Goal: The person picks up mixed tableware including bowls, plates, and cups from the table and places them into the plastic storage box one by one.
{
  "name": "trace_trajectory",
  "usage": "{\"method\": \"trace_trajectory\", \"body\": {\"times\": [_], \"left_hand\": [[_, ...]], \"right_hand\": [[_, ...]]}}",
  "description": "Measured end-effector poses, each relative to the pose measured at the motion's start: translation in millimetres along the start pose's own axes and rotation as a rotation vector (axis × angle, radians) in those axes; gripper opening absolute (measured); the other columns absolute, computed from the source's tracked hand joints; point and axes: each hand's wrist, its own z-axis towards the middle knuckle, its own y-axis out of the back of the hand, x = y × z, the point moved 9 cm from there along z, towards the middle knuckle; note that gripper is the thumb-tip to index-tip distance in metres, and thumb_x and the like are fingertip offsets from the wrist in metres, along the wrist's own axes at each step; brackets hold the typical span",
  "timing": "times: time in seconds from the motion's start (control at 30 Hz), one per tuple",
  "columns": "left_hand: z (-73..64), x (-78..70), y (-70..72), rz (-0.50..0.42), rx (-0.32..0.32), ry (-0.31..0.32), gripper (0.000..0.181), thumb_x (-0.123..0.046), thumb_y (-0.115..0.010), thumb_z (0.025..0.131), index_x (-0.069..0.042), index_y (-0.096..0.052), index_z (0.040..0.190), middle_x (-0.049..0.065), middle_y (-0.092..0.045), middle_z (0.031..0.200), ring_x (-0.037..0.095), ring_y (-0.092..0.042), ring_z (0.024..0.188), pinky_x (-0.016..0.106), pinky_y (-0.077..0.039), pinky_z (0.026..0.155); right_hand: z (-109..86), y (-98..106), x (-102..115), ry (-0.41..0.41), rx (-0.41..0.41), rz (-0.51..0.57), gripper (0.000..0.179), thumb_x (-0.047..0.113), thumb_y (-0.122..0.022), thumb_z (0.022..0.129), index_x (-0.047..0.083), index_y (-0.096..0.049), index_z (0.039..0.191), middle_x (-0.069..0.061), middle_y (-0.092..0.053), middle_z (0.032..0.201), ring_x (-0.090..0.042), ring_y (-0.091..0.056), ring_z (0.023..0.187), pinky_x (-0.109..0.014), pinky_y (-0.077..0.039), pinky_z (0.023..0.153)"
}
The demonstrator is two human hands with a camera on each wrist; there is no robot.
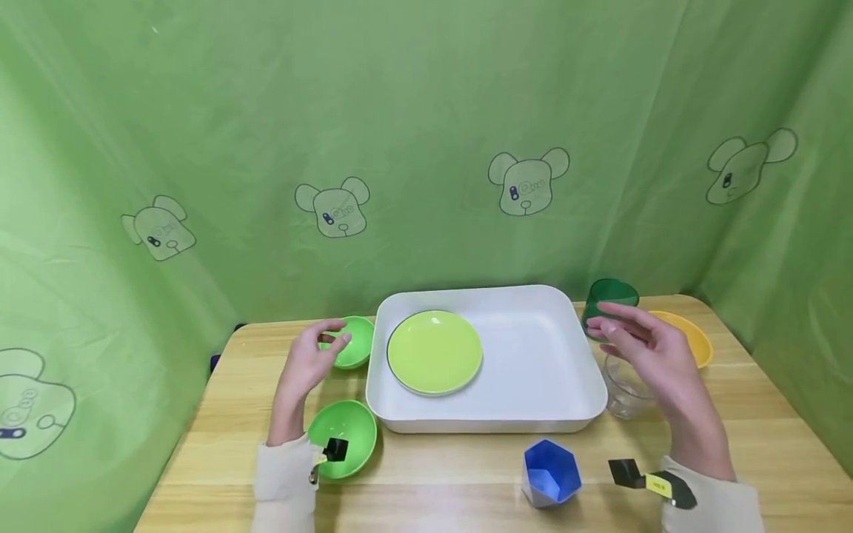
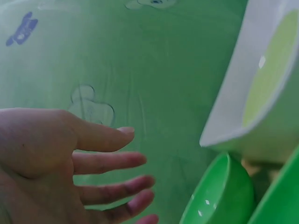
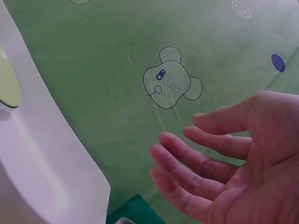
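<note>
My left hand [image 1: 315, 357] hovers with loosely bent fingers and nothing in it, overlapping the small green bowl [image 1: 356, 344] at the back left. Below it, a larger green bowl [image 1: 346, 433] is partly covered by the left sleeve. On the right, my bare right hand [image 1: 656, 355] is raised with relaxed fingers, near a dark green cup [image 1: 609, 296] and a clear glass [image 1: 623, 396], which it partly hides. Between the hands is a white tray [image 1: 533, 355], and a lime-green plate [image 1: 435, 352] lies in its left half.
A blue hexagonal cup [image 1: 552, 474] stands in front of the tray's right side. Behind the right hand lies a yellow-orange dish [image 1: 693, 337], partly hidden. The wooden table [image 1: 433, 488] backs onto a green curtain [image 1: 426, 133] that also rises along both sides.
</note>
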Motion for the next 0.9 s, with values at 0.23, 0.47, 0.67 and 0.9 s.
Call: {"method": "trace_trajectory", "body": {"times": [0.23, 0.47, 0.67, 0.9], "left_hand": [[11.9, 42.4, 5.5, 0.006, 0.046, 0.162, 0.059, -0.019, -0.060, 0.104, 0.007, -0.038, 0.152, 0.035, -0.040, 0.149, 0.052, -0.046, 0.131, 0.060, -0.048, 0.104], [15.1, 77.3, -4.8, -0.105, 0.152, 0.330, 0.068, -0.014, -0.055, 0.106, 0.005, -0.018, 0.160, 0.041, -0.032, 0.150, 0.049, -0.066, 0.095, 0.050, -0.063, 0.080], [17.4, 87.5, -14.0, -0.208, 0.187, 0.377, 0.067, -0.005, -0.053, 0.104, 0.008, -0.016, 0.158, 0.043, -0.036, 0.143, 0.050, -0.067, 0.097, 0.048, -0.063, 0.082], [18.5, 92.2, -21.1, -0.282, 0.186, 0.388, 0.062, 0.006, -0.049, 0.100, 0.014, -0.020, 0.155, 0.039, -0.042, 0.129, 0.052, -0.066, 0.098, 0.048, -0.062, 0.085]], "right_hand": [[-0.3, 3, 0, -0.007, 0.004, 0.018, 0.051, 0.022, -0.061, 0.105, -0.001, -0.047, 0.148, 0.013, -0.072, 0.112, -0.001, -0.069, 0.099, -0.019, -0.059, 0.083], [0.0, 1, 2, 0.008, 0.008, 0.003, 0.051, 0.022, -0.061, 0.105, -0.002, -0.048, 0.148, 0.013, -0.071, 0.114, 0.000, -0.069, 0.101, -0.020, -0.059, 0.084], [-0.4, 1, 2, 0.022, 0.007, 0.014, 0.049, 0.020, -0.061, 0.105, -0.002, -0.049, 0.146, 0.012, -0.072, 0.114, -0.002, -0.070, 0.101, -0.021, -0.059, 0.084], [-1.2, 2, 1, 0.014, 0.007, -0.029, 0.049, 0.023, -0.060, 0.105, -0.001, -0.049, 0.147, 0.014, -0.071, 0.114, -0.001, -0.069, 0.100, -0.021, -0.059, 0.084]]}}
